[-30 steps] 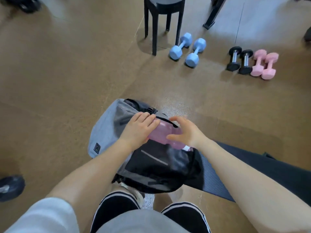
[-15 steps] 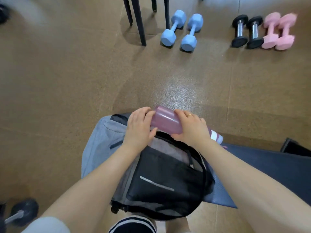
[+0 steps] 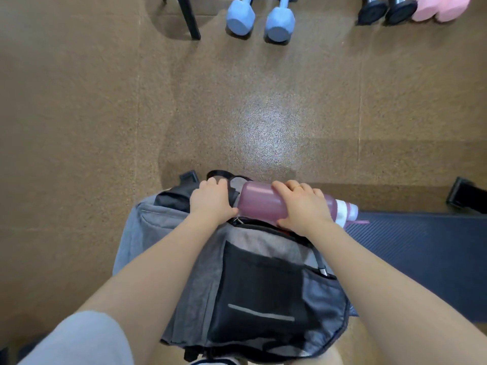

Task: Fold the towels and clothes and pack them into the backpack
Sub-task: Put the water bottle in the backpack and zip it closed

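A grey and black backpack [image 3: 168,246] stands on the floor right in front of me, its front pocket facing up. A pink water bottle [image 3: 261,202] with a white cap lies sideways across the backpack's top opening. My right hand [image 3: 303,206] grips the bottle around its middle. My left hand [image 3: 212,201] holds the black fabric at the top edge of the backpack, next to the bottle's base. No towels or clothes are visible.
A dark blue exercise mat [image 3: 421,248] lies on the brown floor to the right. Far ahead stand two blue dumbbells [image 3: 261,19], black dumbbells [image 3: 387,7] and pink dumbbells [image 3: 440,7]. A black stool leg [image 3: 188,17] is at the top left.
The bottle has swung from tilted to nearly level across the backpack's top. My view has tipped further down, so the dumbbells sit higher in the frame.
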The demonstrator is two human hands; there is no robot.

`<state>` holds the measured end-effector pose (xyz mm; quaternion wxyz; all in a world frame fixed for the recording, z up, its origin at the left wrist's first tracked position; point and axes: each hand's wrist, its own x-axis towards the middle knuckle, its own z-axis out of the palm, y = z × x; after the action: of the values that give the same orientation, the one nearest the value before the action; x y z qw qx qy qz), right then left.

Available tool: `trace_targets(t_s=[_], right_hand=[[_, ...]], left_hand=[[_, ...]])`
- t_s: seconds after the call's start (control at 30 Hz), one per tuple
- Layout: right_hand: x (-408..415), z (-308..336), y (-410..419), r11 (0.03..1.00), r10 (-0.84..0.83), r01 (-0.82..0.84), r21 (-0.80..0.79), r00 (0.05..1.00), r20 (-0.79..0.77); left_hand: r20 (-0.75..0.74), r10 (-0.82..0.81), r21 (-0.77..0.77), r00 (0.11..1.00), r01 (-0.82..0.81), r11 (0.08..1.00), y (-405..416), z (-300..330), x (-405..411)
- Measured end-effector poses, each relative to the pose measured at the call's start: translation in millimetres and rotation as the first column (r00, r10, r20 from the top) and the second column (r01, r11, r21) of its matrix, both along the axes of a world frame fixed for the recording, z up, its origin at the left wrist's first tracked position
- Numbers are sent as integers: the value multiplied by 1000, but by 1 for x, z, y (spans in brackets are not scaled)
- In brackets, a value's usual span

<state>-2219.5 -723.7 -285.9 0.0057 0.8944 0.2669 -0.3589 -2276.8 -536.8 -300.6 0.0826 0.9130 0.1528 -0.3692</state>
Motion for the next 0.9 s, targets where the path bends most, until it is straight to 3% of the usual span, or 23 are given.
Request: trace_targets(t_s=[0.17, 0.4, 0.57, 0.73, 0.9], right_hand=[[-7, 1, 5, 992, 128, -129, 1, 989, 74], [-3, 0, 6, 991, 132, -132, -1, 991, 17], [3, 1, 11, 992, 129, -129, 3, 991, -23], [4, 3, 7, 991, 131, -131, 31, 991, -13], [6, 6, 16, 984, 135, -135, 119, 991, 11]], left_hand=[[-88, 49, -5, 995, -50, 999, -3, -6, -1], [-183, 43, -11, 982, -46, 999, 2, -9, -3], [-102, 249, -13, 963, -252, 968, 17, -6, -2], [31, 536, -226, 843, -517, 826, 29, -4, -6], [102, 495, -323, 863, -442, 837, 40, 3, -8]])
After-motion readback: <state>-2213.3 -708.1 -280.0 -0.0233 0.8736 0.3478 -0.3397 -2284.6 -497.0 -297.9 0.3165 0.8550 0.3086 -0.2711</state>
